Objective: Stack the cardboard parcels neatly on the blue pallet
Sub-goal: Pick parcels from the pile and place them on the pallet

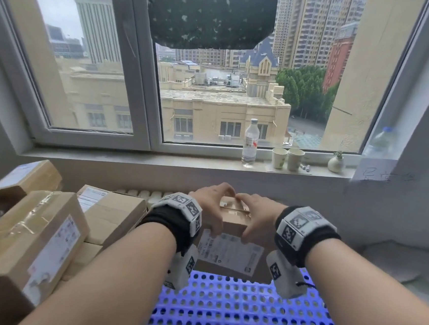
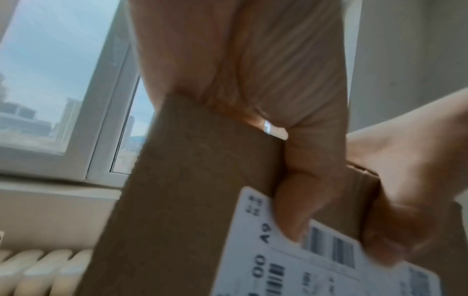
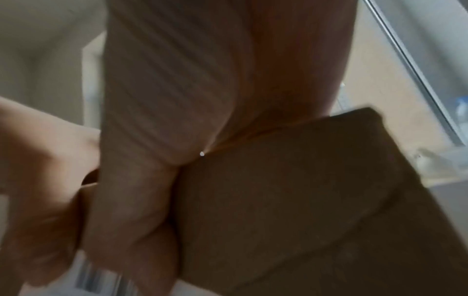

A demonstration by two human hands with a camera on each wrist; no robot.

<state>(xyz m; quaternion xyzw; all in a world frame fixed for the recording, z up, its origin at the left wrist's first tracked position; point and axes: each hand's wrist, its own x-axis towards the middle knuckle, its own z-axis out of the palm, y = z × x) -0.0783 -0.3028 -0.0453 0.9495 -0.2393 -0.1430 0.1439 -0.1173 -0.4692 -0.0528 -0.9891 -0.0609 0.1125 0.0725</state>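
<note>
held parcel [image 2: 177, 200] label [image 2: 316, 260] | reads "a9", "00" | other print blurred

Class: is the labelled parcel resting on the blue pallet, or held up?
Held up: both hands grip the parcel above the blue pallet.

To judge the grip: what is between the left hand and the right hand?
The cardboard parcel. The left hand and right hand grip it from either side, thumbs on its labelled face, above the blue pallet. The head view shows this.

Matt brown cardboard parcel [image 1: 234, 223], glossy tape; perforated blue plastic pallet [image 1: 235, 312].
</note>
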